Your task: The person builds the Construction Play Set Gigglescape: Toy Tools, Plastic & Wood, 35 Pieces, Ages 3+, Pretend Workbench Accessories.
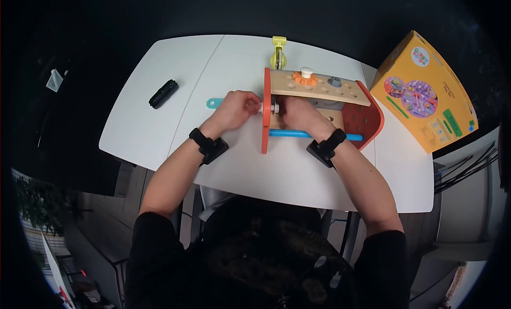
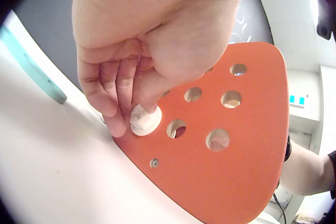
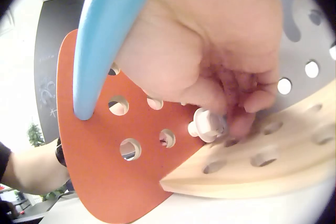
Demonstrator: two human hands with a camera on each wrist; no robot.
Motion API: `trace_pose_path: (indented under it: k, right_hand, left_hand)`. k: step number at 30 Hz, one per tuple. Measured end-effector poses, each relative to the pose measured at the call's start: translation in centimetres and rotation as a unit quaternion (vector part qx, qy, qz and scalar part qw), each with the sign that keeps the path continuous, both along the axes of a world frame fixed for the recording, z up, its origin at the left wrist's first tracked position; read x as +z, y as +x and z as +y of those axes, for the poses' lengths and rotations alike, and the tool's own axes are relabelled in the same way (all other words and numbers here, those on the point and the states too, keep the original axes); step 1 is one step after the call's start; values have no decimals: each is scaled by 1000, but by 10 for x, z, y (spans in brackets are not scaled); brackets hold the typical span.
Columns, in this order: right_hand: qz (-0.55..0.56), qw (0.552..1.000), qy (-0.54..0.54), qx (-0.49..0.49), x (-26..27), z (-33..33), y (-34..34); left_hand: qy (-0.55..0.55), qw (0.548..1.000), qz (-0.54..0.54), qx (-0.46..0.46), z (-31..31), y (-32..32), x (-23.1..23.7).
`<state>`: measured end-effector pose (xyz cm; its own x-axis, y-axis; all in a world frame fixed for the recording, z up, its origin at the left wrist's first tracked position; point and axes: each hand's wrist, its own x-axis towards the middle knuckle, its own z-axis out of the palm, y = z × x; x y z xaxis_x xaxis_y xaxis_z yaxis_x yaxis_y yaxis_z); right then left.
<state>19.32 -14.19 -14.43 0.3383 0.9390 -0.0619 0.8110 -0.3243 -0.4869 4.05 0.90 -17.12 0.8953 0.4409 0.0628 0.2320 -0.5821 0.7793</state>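
My left hand (image 1: 234,111) pinches a white round-headed piece (image 2: 146,121) against the outer face of an orange-red perforated side panel (image 2: 247,129). Inside the wooden toy bench, my right hand (image 1: 303,116) has its curled fingers at a white nut (image 3: 208,124), close to the panel's inner face. The fingertips of the right hand partly hide the nut's far side. A light wooden board with holes (image 3: 247,166) lies just below it in the right wrist view. The blue rod (image 1: 290,133) passes by the right wrist.
An orange gear under a white knob (image 1: 306,73) and a grey piece (image 1: 335,82) sit on the top board. Behind stands a yellow-green piece (image 1: 278,53). A teal strip (image 1: 214,103) and a black case (image 1: 163,94) lie left; a yellow box (image 1: 426,96) stands right.
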Motion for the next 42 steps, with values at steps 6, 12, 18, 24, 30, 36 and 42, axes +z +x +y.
trace_pose_path:
  k: [6, 12, 18, 24, 30, 36, 42]
  right_hand:
    - [3, 999, 46, 29, -5, -2, 3]
    - [-32, 998, 22, 45, -16, 3, 8]
    - [15, 998, 65, 6, -5, 0, -2]
    - [-4, 999, 33, 30, 0, 1, -1]
    - [-34, 998, -51, 29, -5, 4, 3]
    - [-9, 1000, -10, -9, 3, 1, -3]
    - [0, 999, 35, 12, 3, -2, -2]
  left_hand:
    - [-27, 1000, -10, 0, 2, 1, -5]
    - [5, 1000, 1, 0, -3, -1, 2]
    - [-18, 1000, 0, 2, -2, -1, 3]
    - [-9, 1000, 6, 1, -4, -1, 4]
    - [-4, 1000, 17, 9, -3, -1, 3]
    - [-27, 1000, 9, -2, -2, -1, 3]
    - [-20, 1000, 9, -1, -3, -1, 4]
